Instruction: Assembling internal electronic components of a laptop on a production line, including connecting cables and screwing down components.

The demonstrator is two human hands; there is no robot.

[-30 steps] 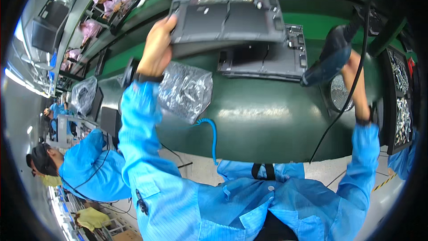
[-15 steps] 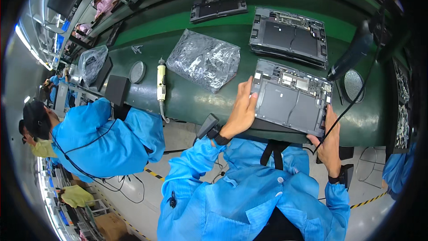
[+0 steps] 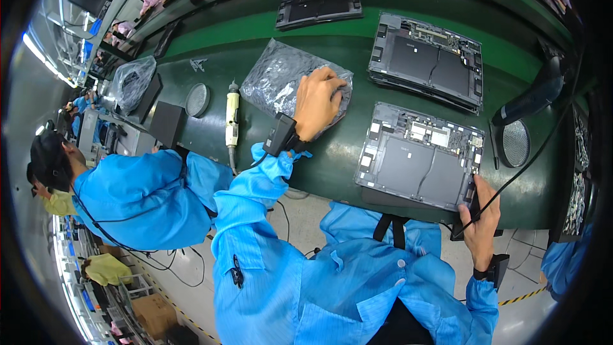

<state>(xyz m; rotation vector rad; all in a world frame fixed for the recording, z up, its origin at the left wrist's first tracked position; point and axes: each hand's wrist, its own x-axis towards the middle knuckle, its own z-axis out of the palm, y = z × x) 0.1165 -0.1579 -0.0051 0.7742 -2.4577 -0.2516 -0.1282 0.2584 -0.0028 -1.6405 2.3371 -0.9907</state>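
An opened laptop (image 3: 418, 169) lies at the table's near edge, its dark battery and circuit board exposed. My right hand (image 3: 482, 217) grips its near right corner, thumb on the edge; some fingers are hidden. To the left, my left hand (image 3: 317, 99) is on a crinkled silvery plastic bag (image 3: 271, 76). Its fingers are curled against the bag's right part, and the fingertips are partly hidden.
Behind the laptop is a stack of similar opened laptops (image 3: 428, 57), with another stack (image 3: 319, 6) farther back. A yellow electric screwdriver (image 3: 232, 115) and a round dish (image 3: 197, 99) lie left. A second dish (image 3: 514, 142) sits right, near a hanging cable. A co-worker (image 3: 134, 198) sits left.
My left hand has let go of the laptop's left side and moved left onto the plastic bag. My right hand stays at the laptop's right corner. The view has shifted slightly.
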